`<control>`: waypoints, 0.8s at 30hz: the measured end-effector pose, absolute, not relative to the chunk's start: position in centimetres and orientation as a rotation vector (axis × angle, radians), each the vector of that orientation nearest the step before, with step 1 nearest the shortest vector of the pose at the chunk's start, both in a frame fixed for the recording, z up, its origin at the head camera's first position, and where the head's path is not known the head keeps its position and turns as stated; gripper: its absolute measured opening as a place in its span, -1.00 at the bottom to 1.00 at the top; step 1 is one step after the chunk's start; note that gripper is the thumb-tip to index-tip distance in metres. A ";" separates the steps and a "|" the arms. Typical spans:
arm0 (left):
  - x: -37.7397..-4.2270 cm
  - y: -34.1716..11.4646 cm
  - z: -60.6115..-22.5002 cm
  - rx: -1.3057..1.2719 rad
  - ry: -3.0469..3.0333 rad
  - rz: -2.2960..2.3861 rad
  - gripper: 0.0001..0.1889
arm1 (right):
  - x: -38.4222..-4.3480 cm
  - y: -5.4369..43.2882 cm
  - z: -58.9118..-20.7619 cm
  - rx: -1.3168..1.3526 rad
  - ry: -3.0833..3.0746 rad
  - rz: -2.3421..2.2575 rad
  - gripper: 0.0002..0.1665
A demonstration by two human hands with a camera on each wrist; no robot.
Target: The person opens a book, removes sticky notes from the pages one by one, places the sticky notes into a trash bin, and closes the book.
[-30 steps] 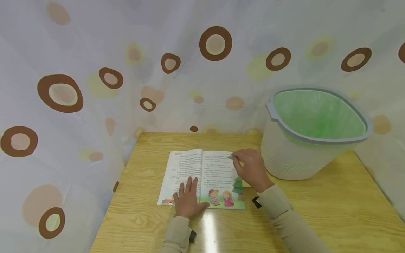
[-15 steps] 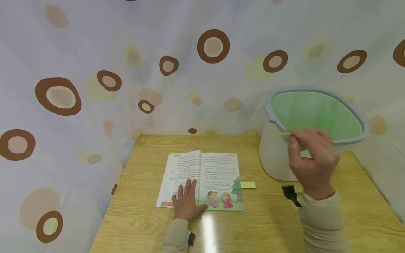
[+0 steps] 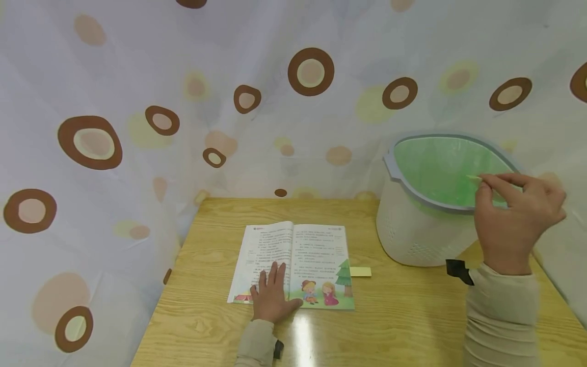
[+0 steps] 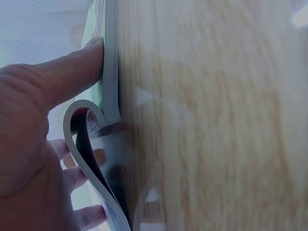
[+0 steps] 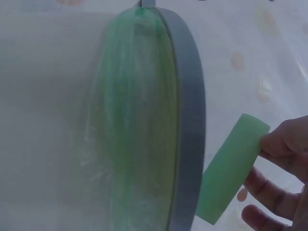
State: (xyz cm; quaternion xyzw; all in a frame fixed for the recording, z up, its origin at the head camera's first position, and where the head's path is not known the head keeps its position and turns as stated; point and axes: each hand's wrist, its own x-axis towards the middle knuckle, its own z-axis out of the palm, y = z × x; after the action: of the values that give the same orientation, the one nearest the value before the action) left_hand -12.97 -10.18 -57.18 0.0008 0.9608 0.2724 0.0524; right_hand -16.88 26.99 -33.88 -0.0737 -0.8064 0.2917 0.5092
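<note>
An open book (image 3: pixel 316 255) with printed text and cartoon children lies on the table. My left hand (image 3: pixel 270 295) rests spread on its lower part, the thumb across the right page; the left wrist view shows the thumb (image 4: pixel 72 70) on the page edge and the curved pages near the spine. My right hand (image 3: pixel 518 214) is raised over the near right rim of the trash bin (image 3: pixel 412 224). Between thumb and fingertips it pinches a green sticky note (image 5: pixel 233 168), seen edge-on in the head view. A yellow sticky note (image 3: pixel 361 271) sticks out from the book's right edge.
The bin has a grey rim (image 3: pixel 390 163) and a green bag liner (image 3: pixel 435 168) inside, and stands at the table's back right. Spotted curtains (image 3: pixel 312 122) hang behind and beside the wooden table (image 3: pixel 202 326).
My right hand has moved from the book's upper right edge, rightward and up over the bin, carrying the green sticky note. The yellow sticky note has come into fuller view. My left hand stays put.
</note>
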 end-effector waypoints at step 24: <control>-12.8 -10.1 -56.6 0.003 2.913 0.832 0.05 | -17.5 27.1 -35.8 -0.173 -1.990 0.728 -0.69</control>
State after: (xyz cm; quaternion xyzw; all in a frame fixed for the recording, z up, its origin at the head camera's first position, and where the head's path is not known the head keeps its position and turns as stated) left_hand -12.84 -10.11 -56.57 0.0009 0.9600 0.2744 0.0560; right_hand -17.49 27.13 -35.85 -0.0713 -0.8180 0.2992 0.4861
